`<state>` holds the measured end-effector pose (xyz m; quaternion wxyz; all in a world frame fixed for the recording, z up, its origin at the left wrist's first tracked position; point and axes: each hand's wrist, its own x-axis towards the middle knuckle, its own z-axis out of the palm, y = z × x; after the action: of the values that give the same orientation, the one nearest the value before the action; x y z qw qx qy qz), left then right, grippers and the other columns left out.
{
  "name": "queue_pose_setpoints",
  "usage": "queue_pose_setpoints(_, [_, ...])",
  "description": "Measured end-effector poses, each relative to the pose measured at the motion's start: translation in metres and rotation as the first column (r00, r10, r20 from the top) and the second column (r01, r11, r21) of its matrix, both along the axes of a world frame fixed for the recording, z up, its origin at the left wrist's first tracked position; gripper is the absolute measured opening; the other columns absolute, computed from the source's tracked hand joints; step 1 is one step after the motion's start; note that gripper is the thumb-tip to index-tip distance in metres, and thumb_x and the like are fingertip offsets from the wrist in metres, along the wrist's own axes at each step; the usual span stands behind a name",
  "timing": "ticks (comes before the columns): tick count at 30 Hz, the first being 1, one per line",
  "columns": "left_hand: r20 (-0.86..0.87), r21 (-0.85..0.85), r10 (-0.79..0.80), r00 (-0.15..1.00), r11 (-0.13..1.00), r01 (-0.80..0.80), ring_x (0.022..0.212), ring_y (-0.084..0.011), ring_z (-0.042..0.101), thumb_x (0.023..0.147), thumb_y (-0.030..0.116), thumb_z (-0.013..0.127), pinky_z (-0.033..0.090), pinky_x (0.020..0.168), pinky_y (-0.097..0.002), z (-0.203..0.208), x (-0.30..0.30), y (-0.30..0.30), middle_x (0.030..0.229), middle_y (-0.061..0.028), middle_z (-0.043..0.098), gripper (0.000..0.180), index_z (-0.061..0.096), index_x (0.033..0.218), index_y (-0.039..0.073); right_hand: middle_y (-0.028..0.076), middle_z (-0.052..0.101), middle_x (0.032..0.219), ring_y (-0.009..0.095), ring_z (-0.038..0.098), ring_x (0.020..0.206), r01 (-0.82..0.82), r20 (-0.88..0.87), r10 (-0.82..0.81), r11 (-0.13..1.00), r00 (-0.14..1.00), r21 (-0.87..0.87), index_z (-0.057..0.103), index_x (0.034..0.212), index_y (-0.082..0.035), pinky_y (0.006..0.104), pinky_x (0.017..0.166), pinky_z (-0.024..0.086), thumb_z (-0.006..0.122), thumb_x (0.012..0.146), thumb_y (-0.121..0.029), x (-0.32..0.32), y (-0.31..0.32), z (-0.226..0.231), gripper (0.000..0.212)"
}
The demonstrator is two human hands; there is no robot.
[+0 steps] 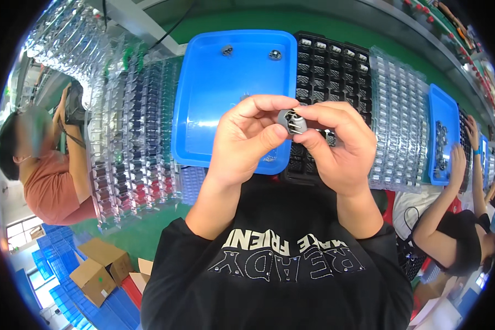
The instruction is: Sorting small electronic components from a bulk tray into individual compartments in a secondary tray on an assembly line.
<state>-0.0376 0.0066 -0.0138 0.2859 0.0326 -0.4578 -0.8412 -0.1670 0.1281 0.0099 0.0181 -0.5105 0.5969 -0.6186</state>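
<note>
A small round grey part with thin metal prongs and a dark middle (293, 122) is held up in front of my chest. My left hand (237, 137) pinches its left side between thumb and fingers. From the other side my right hand (340, 144) grips it with thumb and forefinger. The part's exact kind cannot be made out. Behind the hands lies a blue tray (203, 82). Two small dark grey metal parts (227, 50) (275, 54) rest near its far end, and another small part (269, 158) sits near its close edge, beneath my left hand.
A black compartment tray (320, 74) with metal pieces adjoins the blue tray. Clear plastic blister trays (399, 121) lie right of it, others (129, 132) left. Farther right is another blue tray (450, 113). People work at both sides. Cardboard boxes (96, 278) stand lower left.
</note>
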Motion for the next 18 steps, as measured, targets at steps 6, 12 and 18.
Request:
queue_pose_setpoints(6, [0.0, 0.044, -0.031, 1.0, 0.999, 0.031, 0.107, -0.0197, 0.066, 0.092, 0.006, 0.074, 0.055, 0.095, -0.0341, -0.001, 0.0, 0.002, 0.118, -0.0143, 0.068, 0.037, 0.062, 0.125, -0.006, 0.011, 0.071, 0.095, 0.021, 0.069, 0.081, 0.007, -0.114, -0.001, 0.998, 0.994, 0.058, 0.074, 0.106, -0.002, 0.0295, 0.07, 0.056, 0.085, 0.078, -0.005, 0.002, 0.009, 0.001, 0.031])
queue_pose_setpoints(12, [0.088, -0.079, 0.11, 0.99, 0.991, -0.103, 0.105, -0.0175, 0.066, 0.091, 0.001, 0.074, 0.055, 0.093, -0.0314, -0.008, 0.002, 0.02, 0.119, -0.0136, 0.068, 0.036, 0.061, 0.123, -0.005, 0.011, 0.071, 0.092, 0.022, 0.069, 0.084, 0.078, -0.091, -0.074, 0.996, 0.993, 0.042, 0.072, 0.097, -0.001, 0.0316, 0.075, 0.056, 0.082, 0.077, 0.0, 0.004, 0.019, -0.007, 0.023])
queue_pose_setpoints(18, [0.265, -0.396, 0.16, 0.951, 0.917, -0.044, 0.11, -0.0186, 0.064, 0.085, 0.001, 0.075, 0.053, 0.094, -0.0332, 0.012, -0.02, 0.017, 0.125, -0.0132, 0.065, 0.052, 0.056, 0.133, -0.002, 0.01, 0.068, 0.088, 0.019, 0.069, 0.078, 0.035, 0.092, -0.053, 0.982, 0.994, 0.186, 0.068, 0.087, 0.0, 0.0298, 0.071, 0.057, 0.075, 0.079, 0.001, -0.016, 0.025, 0.003, 0.01])
